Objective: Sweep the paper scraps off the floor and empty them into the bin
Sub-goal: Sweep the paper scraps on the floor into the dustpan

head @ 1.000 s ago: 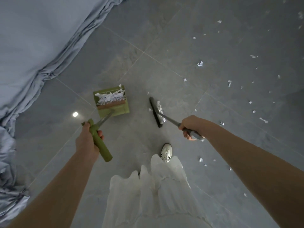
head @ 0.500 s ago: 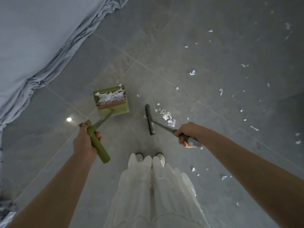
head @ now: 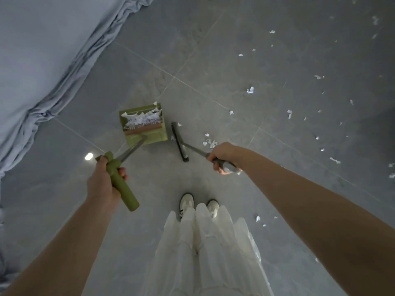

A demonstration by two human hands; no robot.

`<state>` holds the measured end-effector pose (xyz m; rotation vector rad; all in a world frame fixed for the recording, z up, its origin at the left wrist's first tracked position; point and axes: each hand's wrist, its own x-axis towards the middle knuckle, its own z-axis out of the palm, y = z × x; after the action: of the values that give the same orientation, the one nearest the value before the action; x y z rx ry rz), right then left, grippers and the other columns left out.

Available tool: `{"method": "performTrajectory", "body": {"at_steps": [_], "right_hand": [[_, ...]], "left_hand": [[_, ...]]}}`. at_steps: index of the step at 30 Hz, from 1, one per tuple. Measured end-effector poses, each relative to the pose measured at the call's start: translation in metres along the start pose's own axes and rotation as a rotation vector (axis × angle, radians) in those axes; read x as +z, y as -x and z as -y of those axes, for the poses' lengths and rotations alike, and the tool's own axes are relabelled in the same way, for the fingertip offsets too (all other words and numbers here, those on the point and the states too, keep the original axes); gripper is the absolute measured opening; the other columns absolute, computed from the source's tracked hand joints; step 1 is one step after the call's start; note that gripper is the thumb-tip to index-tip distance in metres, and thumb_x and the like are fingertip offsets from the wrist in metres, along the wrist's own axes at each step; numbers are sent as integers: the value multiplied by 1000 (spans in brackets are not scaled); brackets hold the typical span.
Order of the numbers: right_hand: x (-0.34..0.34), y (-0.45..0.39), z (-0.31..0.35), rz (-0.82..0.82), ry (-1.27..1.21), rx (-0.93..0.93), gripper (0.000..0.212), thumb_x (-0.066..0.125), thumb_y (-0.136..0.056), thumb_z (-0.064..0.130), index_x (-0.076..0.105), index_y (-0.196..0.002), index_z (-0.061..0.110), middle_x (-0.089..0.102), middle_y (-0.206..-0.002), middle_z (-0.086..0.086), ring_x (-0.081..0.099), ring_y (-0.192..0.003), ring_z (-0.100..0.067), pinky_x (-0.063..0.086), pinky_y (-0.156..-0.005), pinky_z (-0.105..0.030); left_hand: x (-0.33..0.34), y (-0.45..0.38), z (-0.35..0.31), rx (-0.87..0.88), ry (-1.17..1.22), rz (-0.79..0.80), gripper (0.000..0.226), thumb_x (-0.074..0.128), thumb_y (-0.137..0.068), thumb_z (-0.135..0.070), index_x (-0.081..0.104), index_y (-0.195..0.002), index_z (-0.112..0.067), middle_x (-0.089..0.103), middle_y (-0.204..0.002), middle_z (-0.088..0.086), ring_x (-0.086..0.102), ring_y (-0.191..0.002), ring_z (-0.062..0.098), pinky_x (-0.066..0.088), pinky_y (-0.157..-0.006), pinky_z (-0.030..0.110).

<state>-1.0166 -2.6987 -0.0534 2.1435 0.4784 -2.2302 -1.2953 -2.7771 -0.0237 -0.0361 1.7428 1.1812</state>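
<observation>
No writing is legible anywhere. Her left hand (head: 102, 183) grips the green dustpan (head: 143, 124) handle; her right hand (head: 224, 155) is wrapped round the broom (head: 180, 142) handle. Paper scraps (head: 142, 119) fill the pan, others litter the floor (head: 277, 124).

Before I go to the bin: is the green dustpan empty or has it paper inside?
It has paper inside: white scraps lie heaped at the back of the dustpan.
</observation>
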Motion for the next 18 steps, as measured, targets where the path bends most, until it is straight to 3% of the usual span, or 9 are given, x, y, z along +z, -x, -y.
{"method": "performTrajectory", "body": {"at_steps": [8,12,18], "right_hand": [[8,-23,27,55,-207,11,15,45,-96,1,41,-84,9,36,-66,-5,38,-30,-8,39,-33,-15],[-5,-20,20,92,-411,33,14,39,-97,3,37,-86,10,34,-59,-2,37,-29,-7,38,-31,-14],[-22,-3,-12,16,-508,55,9,40,-96,3,37,-92,11,33,-63,-2,37,-29,-8,37,-31,-15]], "left_hand": [[1,-23,-15,10,-69,29,17,46,-105,-32,54,-92,-23,50,-72,-2,50,-48,7,44,-61,26],[3,-34,-19,5,-98,42,17,46,-104,-34,54,-93,-24,50,-73,-3,50,-47,6,45,-57,24],[8,-37,-20,-10,-124,76,17,46,-105,-33,54,-94,-23,50,-76,-1,50,-44,6,45,-58,25]]}}
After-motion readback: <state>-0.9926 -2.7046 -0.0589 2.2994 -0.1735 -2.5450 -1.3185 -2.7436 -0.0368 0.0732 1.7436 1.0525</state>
